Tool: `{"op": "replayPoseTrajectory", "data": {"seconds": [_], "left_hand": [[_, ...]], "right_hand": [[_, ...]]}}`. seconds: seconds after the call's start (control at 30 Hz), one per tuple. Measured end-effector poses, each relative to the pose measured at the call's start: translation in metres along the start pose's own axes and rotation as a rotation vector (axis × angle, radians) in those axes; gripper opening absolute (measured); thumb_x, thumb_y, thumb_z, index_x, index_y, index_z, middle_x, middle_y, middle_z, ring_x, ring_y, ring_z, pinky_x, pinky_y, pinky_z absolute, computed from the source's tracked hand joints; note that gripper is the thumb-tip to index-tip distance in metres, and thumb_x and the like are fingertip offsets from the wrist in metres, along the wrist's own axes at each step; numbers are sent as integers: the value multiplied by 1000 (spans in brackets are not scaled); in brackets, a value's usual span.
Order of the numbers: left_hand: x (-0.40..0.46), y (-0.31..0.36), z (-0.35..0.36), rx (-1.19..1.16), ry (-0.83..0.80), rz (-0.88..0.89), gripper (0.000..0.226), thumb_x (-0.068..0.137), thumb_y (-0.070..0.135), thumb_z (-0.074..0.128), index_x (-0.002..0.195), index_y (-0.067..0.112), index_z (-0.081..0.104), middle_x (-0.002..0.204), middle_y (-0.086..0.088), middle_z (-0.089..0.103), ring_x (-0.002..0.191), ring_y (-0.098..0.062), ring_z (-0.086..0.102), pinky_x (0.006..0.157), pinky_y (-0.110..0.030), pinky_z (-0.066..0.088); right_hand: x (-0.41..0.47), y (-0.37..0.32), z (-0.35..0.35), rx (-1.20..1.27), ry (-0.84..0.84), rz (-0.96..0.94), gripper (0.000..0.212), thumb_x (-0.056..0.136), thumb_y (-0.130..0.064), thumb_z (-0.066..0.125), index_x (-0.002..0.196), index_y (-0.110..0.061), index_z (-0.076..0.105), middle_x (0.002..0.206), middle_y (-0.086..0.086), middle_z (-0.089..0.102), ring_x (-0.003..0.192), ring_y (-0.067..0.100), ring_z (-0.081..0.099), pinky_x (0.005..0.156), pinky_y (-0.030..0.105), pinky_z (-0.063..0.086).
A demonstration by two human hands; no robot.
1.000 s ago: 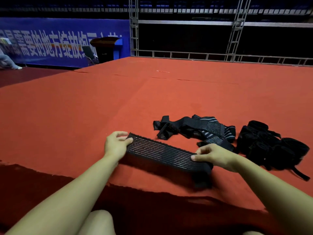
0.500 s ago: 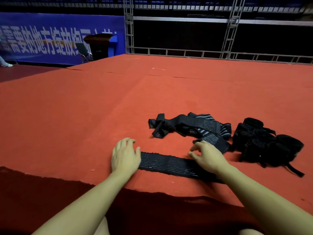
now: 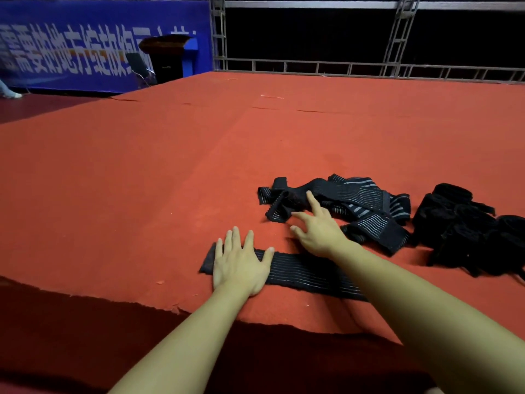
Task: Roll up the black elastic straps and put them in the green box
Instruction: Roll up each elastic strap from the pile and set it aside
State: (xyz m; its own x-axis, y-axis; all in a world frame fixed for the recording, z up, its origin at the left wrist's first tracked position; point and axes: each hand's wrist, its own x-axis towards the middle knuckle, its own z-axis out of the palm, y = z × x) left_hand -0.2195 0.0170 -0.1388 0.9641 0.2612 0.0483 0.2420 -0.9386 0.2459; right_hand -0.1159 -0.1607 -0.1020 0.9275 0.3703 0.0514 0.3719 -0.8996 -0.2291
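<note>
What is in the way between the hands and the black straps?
Nothing visible. The left hand already presses flat on the laid-out strap, and the right hand reaches open toward the tangled straps across bare red carpet.

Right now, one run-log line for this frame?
phase: strap laid flat | left hand: pressing flat strap | right hand: open, reaching to loose strap pile | green box: not in view

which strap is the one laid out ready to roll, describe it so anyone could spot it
On the red carpet, look at the near edge, in front of the tangled pile of straps. The flat strap lies there stretched out in one straight band, its left end pressed under the left hand. Unlike its neighbours, it is neither tangled nor bundled.
</note>
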Motion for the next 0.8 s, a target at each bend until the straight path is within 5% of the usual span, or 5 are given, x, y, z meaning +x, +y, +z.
{"op": "replayPoseTrajectory", "data": {"seconds": [0.23,0.37,0.5,0.63,0.8], "left_hand": [[1,1,3,-12,23,-4,80,99,71,20,164,24,18,172,-11,4,159,-22,-1,129,-44,-1],[4,0,4,-21,32,-2,80,99,71,21,163,23,19,172,-12,5,159,-23,0,129,-45,-1],[5,-1,5,-32,43,0,79,99,69,22,163,22,20,172,-12,6,159,-23,1,129,-44,-1],[3,-1,4,-70,64,6,76,99,68,27,160,23,28,171,-10,15,158,-23,7,129,-43,2],[-1,-3,-5,-212,215,43,62,101,62,35,144,19,46,144,-3,52,137,-21,43,121,-40,26]], "right_hand": [[47,-5,-3,67,-69,63,49,107,-44,41,152,-26,48,173,-5,6,156,30,9,122,48,23],[56,-7,-13,256,171,7,38,101,-31,58,135,-14,64,146,5,54,135,28,50,111,37,39],[54,-21,-53,656,399,-12,18,91,-14,75,109,-16,71,113,-1,68,103,17,65,77,7,45],[47,-38,-82,1021,363,-52,16,92,-14,76,100,-22,65,103,3,67,88,20,70,71,32,60],[26,-48,-96,1254,279,-96,24,98,-14,69,121,-19,65,100,6,75,88,17,73,74,33,60]]}}
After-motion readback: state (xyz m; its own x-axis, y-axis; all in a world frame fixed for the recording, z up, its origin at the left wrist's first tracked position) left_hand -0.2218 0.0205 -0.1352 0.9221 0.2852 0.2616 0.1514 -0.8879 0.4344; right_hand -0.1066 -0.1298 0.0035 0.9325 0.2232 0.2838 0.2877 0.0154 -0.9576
